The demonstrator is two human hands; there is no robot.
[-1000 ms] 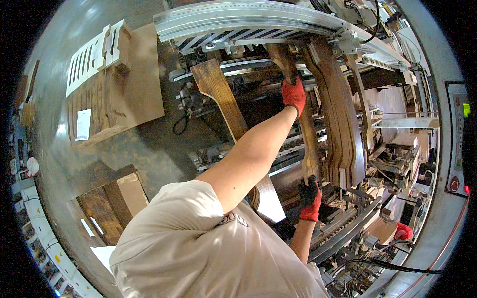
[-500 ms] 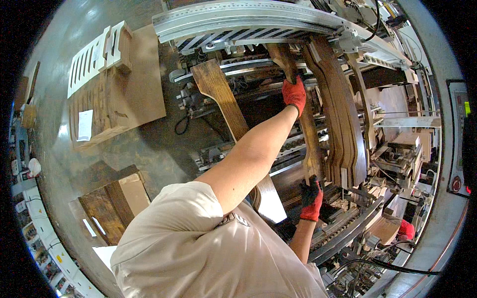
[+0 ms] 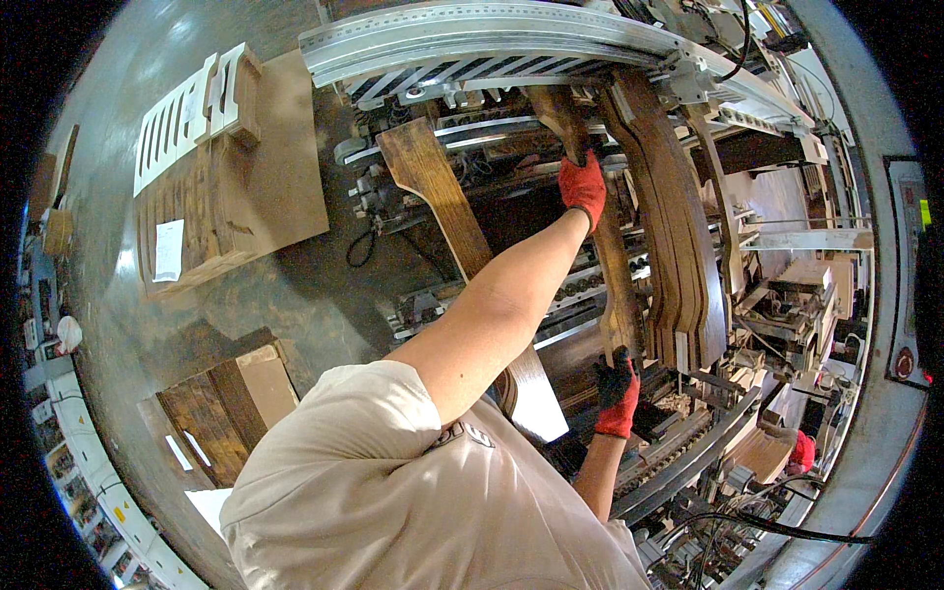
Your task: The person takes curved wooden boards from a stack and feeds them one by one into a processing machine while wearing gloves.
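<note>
A long brown wooden board (image 3: 612, 280) with shaped, curved ends lies across the machine's rails in front of me. My left hand (image 3: 582, 187), in a red glove with dark fingertips, is closed on its far part. At the near end my right hand (image 3: 617, 398), gloved in red and black, has its fingers closed around the board's edge. Just right of this board stands a row of similar brown boards (image 3: 669, 216), set tightly side by side. Another shaped board (image 3: 433, 182) lies slanted to the left, partly hidden under my left forearm.
A metal beam (image 3: 472, 44) spans the far side of the machine. Stacked boards (image 3: 197, 206) with pale slotted pieces (image 3: 182, 118) rest on cardboard at the left. A lower board stack (image 3: 211, 418) is nearer. A co-worker's red glove (image 3: 801, 453) shows at right, near black cables (image 3: 777, 529).
Both my hands and the board between them stay in the same place. The red glove at the far right has shifted slightly.
</note>
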